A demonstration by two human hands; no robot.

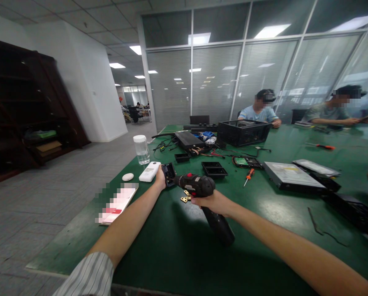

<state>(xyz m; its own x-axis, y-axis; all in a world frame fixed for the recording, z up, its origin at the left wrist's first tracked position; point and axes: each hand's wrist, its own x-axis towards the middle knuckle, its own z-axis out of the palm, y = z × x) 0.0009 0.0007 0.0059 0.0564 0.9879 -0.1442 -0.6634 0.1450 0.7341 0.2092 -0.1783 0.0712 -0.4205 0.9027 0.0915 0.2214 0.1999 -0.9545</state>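
Observation:
My right hand (214, 202) is closed round the grip of a black electric screwdriver (204, 195) with red trim, its nose pointing left. My left hand (160, 177) holds a small black rectangular part (169, 172) upright on the green table (177, 250), right at the screwdriver's tip. A few small brass-coloured pieces (185, 196) lie on the table just under the tool. A black tray (214, 169) sits a little beyond.
Left of my hands lie a white device (150, 171), a white oval object (128, 176) and a water bottle (141, 149). An orange screwdriver (248, 176), a drive unit (292, 175) and an open black case (243, 132) lie farther back. Two people sit at the far side.

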